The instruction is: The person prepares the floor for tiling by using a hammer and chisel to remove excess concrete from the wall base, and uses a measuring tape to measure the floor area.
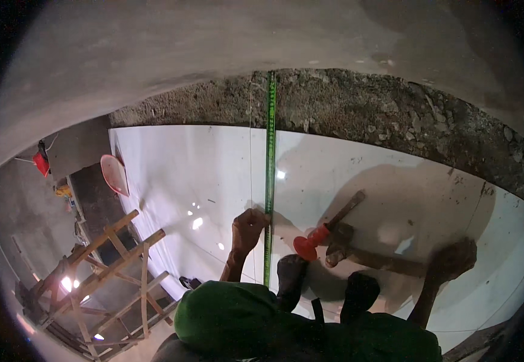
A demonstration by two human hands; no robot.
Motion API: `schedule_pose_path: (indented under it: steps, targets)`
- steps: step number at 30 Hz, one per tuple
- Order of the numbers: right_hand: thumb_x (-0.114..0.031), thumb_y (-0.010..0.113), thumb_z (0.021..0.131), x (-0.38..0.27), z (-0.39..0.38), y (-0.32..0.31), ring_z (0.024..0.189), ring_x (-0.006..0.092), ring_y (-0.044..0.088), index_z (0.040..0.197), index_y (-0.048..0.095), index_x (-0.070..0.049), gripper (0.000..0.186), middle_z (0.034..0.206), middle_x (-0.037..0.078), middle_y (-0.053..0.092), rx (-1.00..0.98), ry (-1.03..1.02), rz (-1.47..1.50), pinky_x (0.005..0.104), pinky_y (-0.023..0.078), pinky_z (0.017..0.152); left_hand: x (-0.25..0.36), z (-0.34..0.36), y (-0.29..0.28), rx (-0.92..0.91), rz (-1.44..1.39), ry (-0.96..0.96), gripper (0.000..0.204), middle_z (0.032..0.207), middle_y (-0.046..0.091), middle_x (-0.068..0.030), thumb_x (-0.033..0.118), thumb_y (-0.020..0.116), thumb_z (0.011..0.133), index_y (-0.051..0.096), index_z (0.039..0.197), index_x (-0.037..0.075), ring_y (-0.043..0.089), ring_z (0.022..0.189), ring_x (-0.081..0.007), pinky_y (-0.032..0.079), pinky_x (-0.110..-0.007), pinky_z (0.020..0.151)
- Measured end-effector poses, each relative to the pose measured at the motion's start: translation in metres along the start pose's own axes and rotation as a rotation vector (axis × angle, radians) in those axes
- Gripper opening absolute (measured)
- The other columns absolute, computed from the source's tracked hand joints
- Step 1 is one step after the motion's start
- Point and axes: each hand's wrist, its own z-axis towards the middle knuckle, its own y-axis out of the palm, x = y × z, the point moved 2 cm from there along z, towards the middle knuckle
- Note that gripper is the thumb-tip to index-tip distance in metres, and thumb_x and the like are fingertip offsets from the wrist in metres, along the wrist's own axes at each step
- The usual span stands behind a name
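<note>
My left hand (249,229) is closed on a long green measuring tape (270,151). The tape runs straight away from me across glossy white floor tiles (183,169) and onto a strip of rough grey mortar (364,108). A thin string (250,139) lies just left of the tape. My right hand (452,259) rests flat on the tile at the right, holding nothing. Between my hands lies a mallet with a red head (307,244) and a wooden handle (346,208). My feet (290,271) are just below it.
A wooden trestle (111,271) stands at the lower left beyond the tile edge. A pink basin (115,175) leans at the tiles' far left corner, a red object (41,163) further left. A grey plastered wall (214,42) rises behind the mortar.
</note>
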Motion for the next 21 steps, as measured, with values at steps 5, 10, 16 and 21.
schedule_pose_path:
  steps: [5, 10, 16, 21]
  targets:
    - [-0.021, 0.057, 0.106, -0.009, 0.004, -0.007, 0.126, 0.0385, 0.056, 0.13, 0.063, -0.002, 0.032, 0.133, 0.02, 0.062, -0.102, 0.028, -0.064, 0.0524, 0.043, 0.107, 0.0, 0.0, -0.001, -0.012, -0.039, -0.053, 0.024, 0.072, 0.068, -0.0031, 0.021, 0.081, 0.092, 0.068, 0.085, 0.002, 0.058, 0.068, -0.0085, 0.051, -0.03, 0.065]
    - [-0.023, 0.058, 0.106, -0.005, 0.004, -0.007, 0.127, 0.0386, 0.056, 0.132, 0.063, -0.003, 0.033, 0.134, 0.02, 0.061, 0.02, -0.016, 0.105, 0.0534, 0.043, 0.107, -0.02, 0.004, 0.003, -0.022, -0.035, -0.092, 0.024, 0.07, 0.065, -0.0015, 0.02, 0.082, 0.091, 0.068, 0.085, 0.002, 0.056, 0.067, -0.0081, 0.049, -0.03, 0.063]
    - [-0.019, 0.057, 0.106, -0.001, -0.007, 0.003, 0.126, 0.0389, 0.056, 0.134, 0.063, -0.003, 0.033, 0.135, 0.02, 0.061, 0.08, 0.003, 0.042, 0.0533, 0.042, 0.106, -0.004, 0.007, 0.003, -0.007, 0.019, 0.03, 0.021, 0.069, 0.065, -0.0031, 0.018, 0.08, 0.091, 0.067, 0.084, 0.002, 0.056, 0.066, -0.009, 0.049, -0.03, 0.062]
    - [-0.032, 0.064, 0.097, 0.009, -0.01, 0.009, 0.131, 0.0373, 0.054, 0.131, 0.062, -0.006, 0.043, 0.136, 0.016, 0.063, -0.024, 0.058, -0.007, 0.0516, 0.036, 0.114, 0.002, 0.003, 0.001, 0.01, 0.131, -0.07, 0.019, 0.076, 0.072, -0.0074, 0.016, 0.08, 0.091, 0.069, 0.085, 0.002, 0.066, 0.07, -0.0125, 0.056, -0.032, 0.069]
